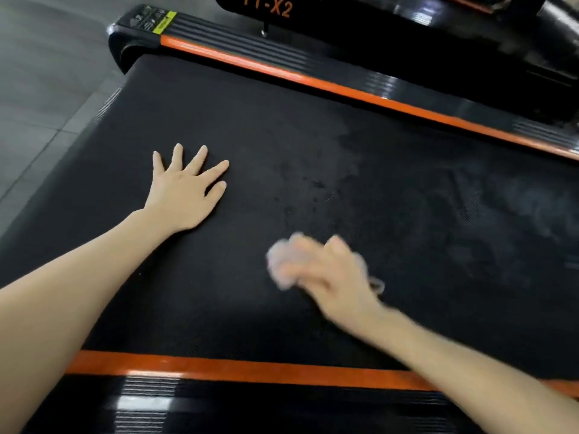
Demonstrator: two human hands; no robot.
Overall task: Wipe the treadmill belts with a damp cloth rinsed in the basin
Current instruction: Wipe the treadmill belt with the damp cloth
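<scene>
A black treadmill belt (282, 126) fills the view, with damp streaks across its right half. My left hand (185, 189) lies flat on the belt at the left, fingers spread. Lower and to the right, my right hand (326, 274) is blurred and holds a small pale cloth (282, 264) bunched under its fingers against the belt.
Orange-edged black side rails run along the far side (313, 79) and the near side (235, 368) of the belt. The treadmill's rear end cap (138, 29) sits at top left, beside grey floor tiles (40, 89). A black frame marked in orange letters (269, 7) stands behind.
</scene>
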